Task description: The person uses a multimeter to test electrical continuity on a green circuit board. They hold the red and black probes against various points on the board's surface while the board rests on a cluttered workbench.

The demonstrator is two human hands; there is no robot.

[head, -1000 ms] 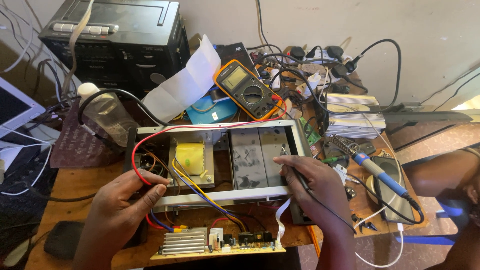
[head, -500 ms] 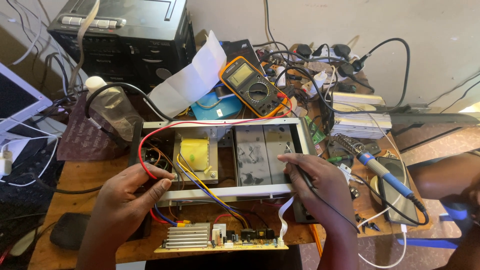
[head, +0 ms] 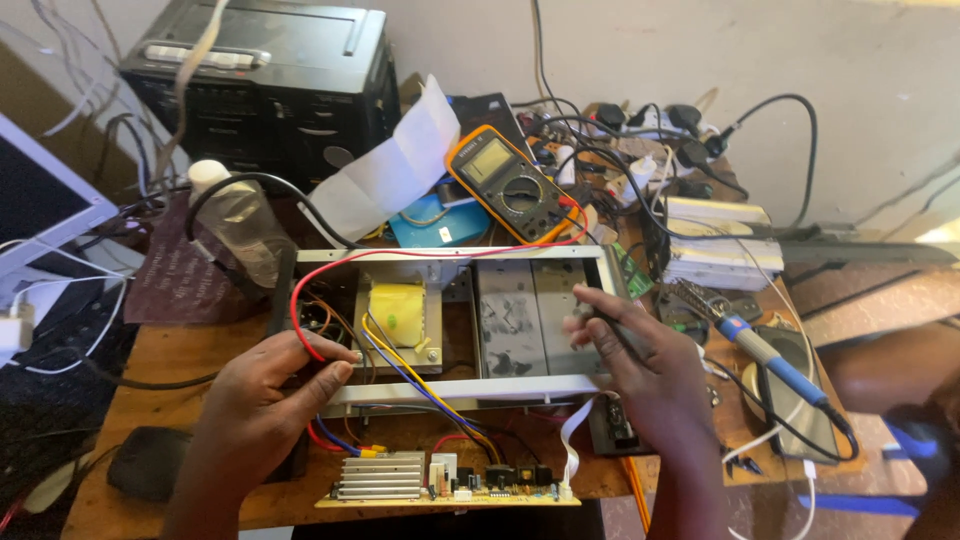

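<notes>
The left hand [head: 265,400] pinches a red wire [head: 300,300] at the open metal chassis [head: 460,320], the right hand [head: 655,375] holds a black probe [head: 610,325] over it, a multimeter [head: 510,185] behind.

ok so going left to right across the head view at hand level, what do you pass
monitor edge → clear plastic bottle → left hand on the red wire → yellow-taped transformer → right hand holding a black probe → blue-handled soldering iron
</notes>
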